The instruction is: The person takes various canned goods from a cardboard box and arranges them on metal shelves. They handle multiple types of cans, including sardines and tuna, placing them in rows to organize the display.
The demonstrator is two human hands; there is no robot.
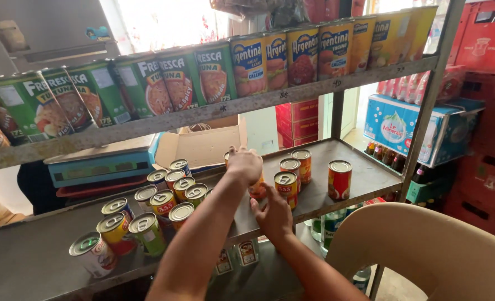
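Observation:
My left hand [245, 164] reaches over the middle metal shelf [364, 173] and closes from above on a red-orange tin can [257, 191]. Just below it, my right hand [273, 214] rests on the shelf's front edge, with its fingertips against the base of that same can. To the right, close by, stand three more red-and-yellow cans [287, 188] and a separate red can [340, 179]. A cluster of several cans [164, 202] with green, yellow and red labels stands to the left of my left forearm.
The upper shelf [292, 95] carries a row of green cans [147, 86] and blue-and-yellow cans [283, 58]. Behind the shelf are an open cardboard box [203, 146] and a blue scale [100, 165]. A beige plastic chair [425, 251] is at lower right, and red crates [484, 111] at far right.

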